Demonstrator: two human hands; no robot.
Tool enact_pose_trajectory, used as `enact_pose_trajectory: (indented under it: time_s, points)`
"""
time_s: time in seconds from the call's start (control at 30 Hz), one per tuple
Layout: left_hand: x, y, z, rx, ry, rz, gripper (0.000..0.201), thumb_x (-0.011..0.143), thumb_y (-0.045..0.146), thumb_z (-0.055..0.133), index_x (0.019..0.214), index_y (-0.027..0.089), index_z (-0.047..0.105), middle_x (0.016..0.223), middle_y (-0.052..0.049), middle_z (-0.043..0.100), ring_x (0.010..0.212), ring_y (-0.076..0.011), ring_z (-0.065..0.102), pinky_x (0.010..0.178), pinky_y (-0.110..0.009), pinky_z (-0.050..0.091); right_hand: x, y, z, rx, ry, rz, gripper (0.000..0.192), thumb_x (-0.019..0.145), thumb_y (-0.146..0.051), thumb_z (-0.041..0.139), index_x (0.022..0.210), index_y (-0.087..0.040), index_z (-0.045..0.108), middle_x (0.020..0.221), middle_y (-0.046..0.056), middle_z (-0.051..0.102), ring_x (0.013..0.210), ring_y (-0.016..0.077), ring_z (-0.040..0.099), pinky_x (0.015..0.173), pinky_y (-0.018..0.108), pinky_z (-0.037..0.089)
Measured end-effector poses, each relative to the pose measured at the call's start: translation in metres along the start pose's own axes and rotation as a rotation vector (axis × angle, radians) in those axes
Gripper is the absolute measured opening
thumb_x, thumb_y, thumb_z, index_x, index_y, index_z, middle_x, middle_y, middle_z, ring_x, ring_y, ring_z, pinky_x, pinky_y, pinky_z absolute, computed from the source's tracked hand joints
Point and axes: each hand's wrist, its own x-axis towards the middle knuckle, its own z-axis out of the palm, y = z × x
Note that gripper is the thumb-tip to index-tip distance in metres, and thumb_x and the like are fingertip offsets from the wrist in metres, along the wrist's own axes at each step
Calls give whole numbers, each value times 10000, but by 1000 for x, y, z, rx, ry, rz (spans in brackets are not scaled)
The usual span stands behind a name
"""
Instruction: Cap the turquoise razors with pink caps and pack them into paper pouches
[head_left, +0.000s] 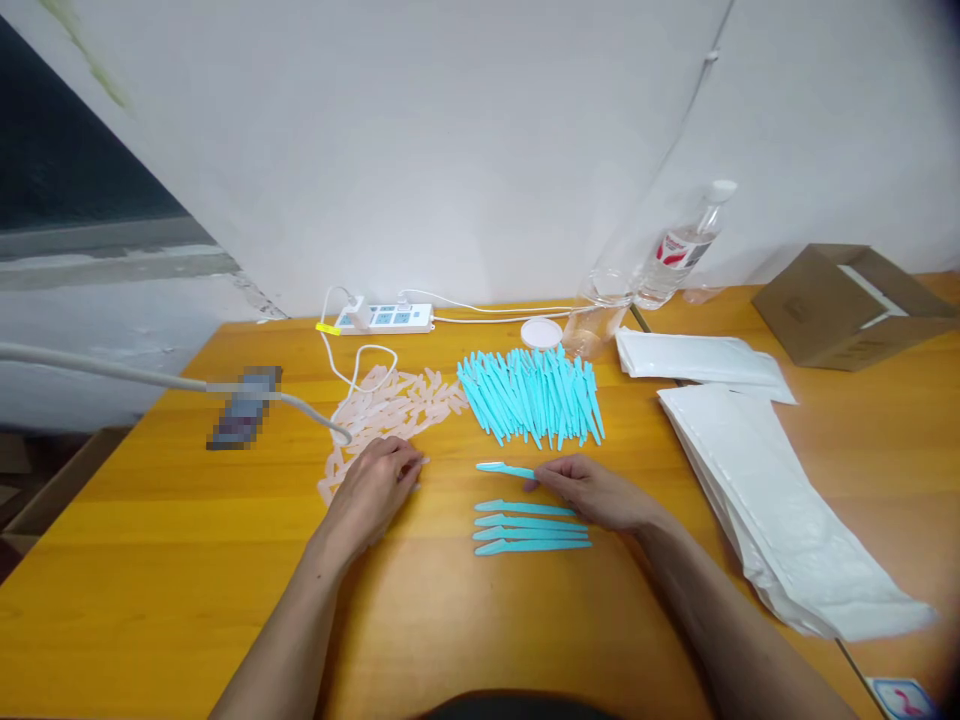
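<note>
My right hand [592,488] pinches a turquoise eyebrow razor [504,469] by its handle end, the blade end pointing left. Just below it, several more razors [529,533] lie side by side in a row on the table. My left hand [381,485] is closed at the edge of a spread of pale pink translucent blade caps [409,400]; a small cap [424,461] shows at its fingertips. Some of the caps lie hidden under this hand. Beyond my right hand is a heap of turquoise razors [532,395], mostly lying with their long sides together.
White plastic packets [772,500] lie to the right, near an open cardboard box [817,310]. A water bottle [679,250], a clear container [596,320] and a round lid [541,333] stand at the back. A power strip [394,319] trails cables; a blurred phone [244,410] lies left.
</note>
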Motion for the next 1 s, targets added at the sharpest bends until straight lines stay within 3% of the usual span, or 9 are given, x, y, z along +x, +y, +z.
enact_pose_trajectory:
  time_s: [0.13, 0.23, 0.4, 0.5, 0.6, 0.7, 0.87, 1.0]
  points:
    - [1, 15, -2, -81, -22, -42, 211, 935, 349, 572, 992, 228, 735, 890, -70, 720, 842, -238, 642, 774, -341, 502, 2, 4, -1, 15, -11, -9, 544, 926, -661, 466, 1015, -194, 730, 598, -70, 255, 513, 95, 241, 452, 224, 208]
    - [2, 30, 2, -293, -51, -95, 306, 959, 395, 556, 1149, 219, 720, 902, -62, 725, 784, -199, 643, 724, -301, 504, 2, 5, -2, 4, -26, -25, 529, 929, -651, 469, 999, -200, 736, 609, -65, 266, 520, 95, 249, 454, 225, 205]
    - [1, 52, 12, -775, -85, -300, 399, 885, 477, 664, 1114, 158, 735, 799, -52, 726, 715, -170, 656, 695, -281, 531, -1, 3, -3, 1, -48, -32, 507, 930, -640, 478, 969, -209, 740, 621, -55, 299, 536, 97, 265, 463, 223, 208]
    - [-1, 55, 15, -881, -68, -383, 431, 870, 493, 675, 1102, 136, 748, 758, -45, 723, 694, -163, 659, 711, -294, 545, -1, 2, -3, 19, -41, -22, 508, 926, -645, 480, 958, -210, 741, 621, -59, 279, 531, 95, 253, 460, 226, 208]
    - [-3, 52, 18, -952, -84, -379, 416, 876, 466, 672, 1115, 135, 749, 907, -89, 763, 808, -188, 700, 802, -330, 563, -1, 3, -4, 24, -40, -31, 508, 921, -646, 484, 961, -213, 746, 611, -65, 263, 519, 95, 244, 458, 231, 218]
    - [-6, 49, 24, -855, -84, -316, 375, 872, 418, 683, 1128, 149, 733, 1012, -105, 765, 887, -205, 712, 844, -344, 566, 0, 2, -3, 1, -36, -27, 517, 915, -646, 489, 973, -205, 753, 604, -65, 287, 515, 94, 258, 454, 231, 229]
    - [-5, 53, 34, -496, 56, -198, 202, 913, 320, 629, 993, 175, 745, 950, -68, 748, 797, -173, 682, 755, -299, 551, -3, 1, -5, 10, -35, -28, 504, 915, -617, 514, 962, -177, 754, 587, -72, 275, 496, 78, 233, 440, 225, 197]
    - [14, 63, 30, -384, 93, -85, 175, 928, 277, 625, 983, 194, 769, 935, -54, 738, 800, -164, 673, 730, -273, 529, -10, 7, -17, 150, -68, -38, 474, 910, -587, 542, 896, -155, 738, 526, -93, 229, 456, 72, 186, 421, 231, 204]
